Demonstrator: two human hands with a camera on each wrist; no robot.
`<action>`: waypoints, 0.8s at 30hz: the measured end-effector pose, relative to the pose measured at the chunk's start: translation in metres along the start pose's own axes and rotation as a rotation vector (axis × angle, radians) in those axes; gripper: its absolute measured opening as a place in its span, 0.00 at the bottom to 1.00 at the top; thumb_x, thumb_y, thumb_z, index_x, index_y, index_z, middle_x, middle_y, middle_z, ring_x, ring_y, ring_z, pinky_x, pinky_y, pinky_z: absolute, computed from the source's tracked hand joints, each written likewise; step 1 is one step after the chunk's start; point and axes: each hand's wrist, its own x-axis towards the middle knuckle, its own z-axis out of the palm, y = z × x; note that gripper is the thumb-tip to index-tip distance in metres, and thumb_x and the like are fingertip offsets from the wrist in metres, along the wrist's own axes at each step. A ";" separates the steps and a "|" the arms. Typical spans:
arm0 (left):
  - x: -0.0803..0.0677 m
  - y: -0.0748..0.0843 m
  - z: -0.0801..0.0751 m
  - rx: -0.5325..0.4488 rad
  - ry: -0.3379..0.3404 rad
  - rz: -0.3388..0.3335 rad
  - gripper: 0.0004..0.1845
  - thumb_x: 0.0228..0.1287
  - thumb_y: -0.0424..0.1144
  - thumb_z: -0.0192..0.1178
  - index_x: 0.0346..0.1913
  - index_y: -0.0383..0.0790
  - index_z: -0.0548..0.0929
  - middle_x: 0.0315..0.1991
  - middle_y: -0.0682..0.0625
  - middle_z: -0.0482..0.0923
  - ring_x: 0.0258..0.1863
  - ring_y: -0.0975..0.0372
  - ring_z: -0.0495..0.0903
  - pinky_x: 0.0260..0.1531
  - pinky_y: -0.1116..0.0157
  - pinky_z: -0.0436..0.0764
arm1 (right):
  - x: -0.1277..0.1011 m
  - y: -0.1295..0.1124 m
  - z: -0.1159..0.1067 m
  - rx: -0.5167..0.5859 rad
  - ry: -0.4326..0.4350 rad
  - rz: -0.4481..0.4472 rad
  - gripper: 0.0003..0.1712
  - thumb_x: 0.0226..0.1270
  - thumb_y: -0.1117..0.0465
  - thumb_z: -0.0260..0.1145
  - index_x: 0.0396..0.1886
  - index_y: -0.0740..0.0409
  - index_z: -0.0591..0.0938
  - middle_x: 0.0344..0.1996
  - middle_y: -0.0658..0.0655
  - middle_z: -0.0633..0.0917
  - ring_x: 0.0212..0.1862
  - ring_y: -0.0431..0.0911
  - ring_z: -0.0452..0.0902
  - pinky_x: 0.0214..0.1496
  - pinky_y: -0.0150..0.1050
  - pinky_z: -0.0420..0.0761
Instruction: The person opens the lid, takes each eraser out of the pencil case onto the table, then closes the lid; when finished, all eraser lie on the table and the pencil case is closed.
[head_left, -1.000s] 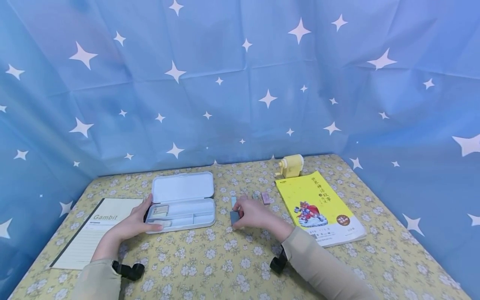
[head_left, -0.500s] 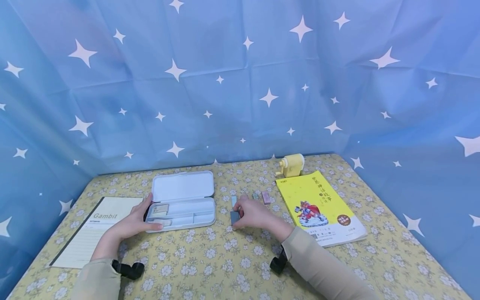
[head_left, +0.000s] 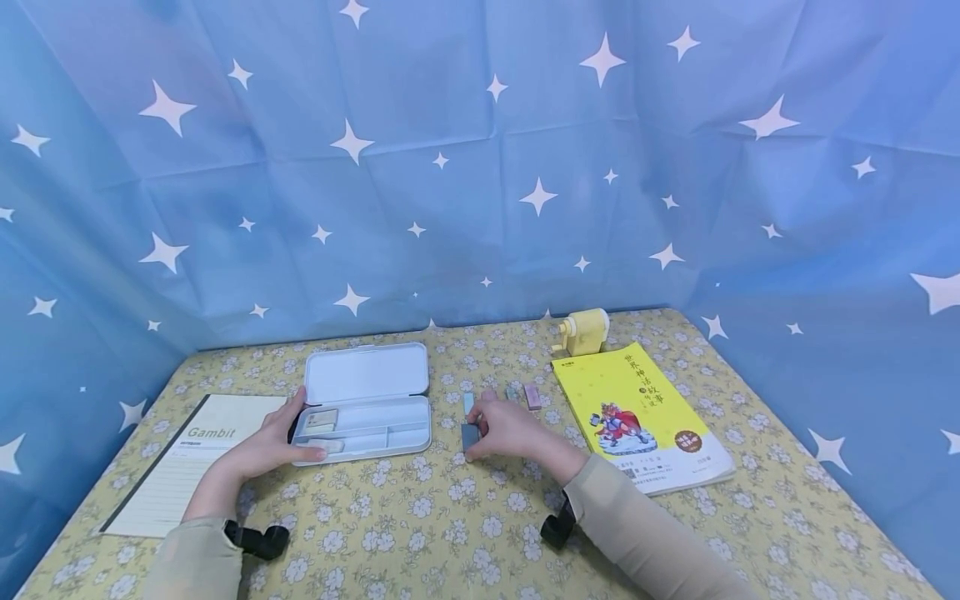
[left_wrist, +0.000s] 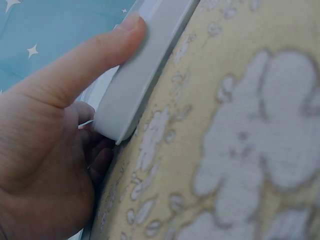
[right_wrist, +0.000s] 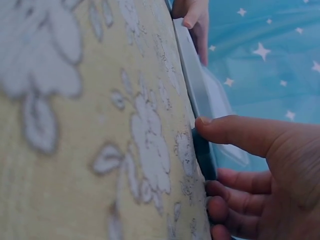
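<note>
Nothing has moved: beside the open pencil case (head_left: 365, 414), the right hand (head_left: 504, 427) still pinches a small grey eraser (head_left: 469, 435) by its edges; it looks light, rubbery. The left hand (head_left: 264, 444) grips the case's corner.

Pencil case (head_left: 365, 407): smooth matt plastic. Tablecloth (head_left: 450, 517): woven floral cloth. Yellow book (head_left: 637, 412): glossy paper cover.

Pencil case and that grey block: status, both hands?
Left hand grips open pencil case at its near-left corner. Right hand pinches grey block on the tablecloth. Nothing between block and case.
</note>
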 end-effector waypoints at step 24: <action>0.001 -0.003 0.000 0.017 -0.005 -0.009 0.65 0.54 0.51 0.71 0.76 0.35 0.31 0.74 0.28 0.29 0.70 0.32 0.29 0.60 0.30 0.43 | 0.081 -0.073 -0.016 -0.096 -0.288 -0.263 0.26 0.62 0.56 0.71 0.61 0.47 0.79 0.40 0.50 0.83 0.36 0.39 0.76 0.32 0.35 0.75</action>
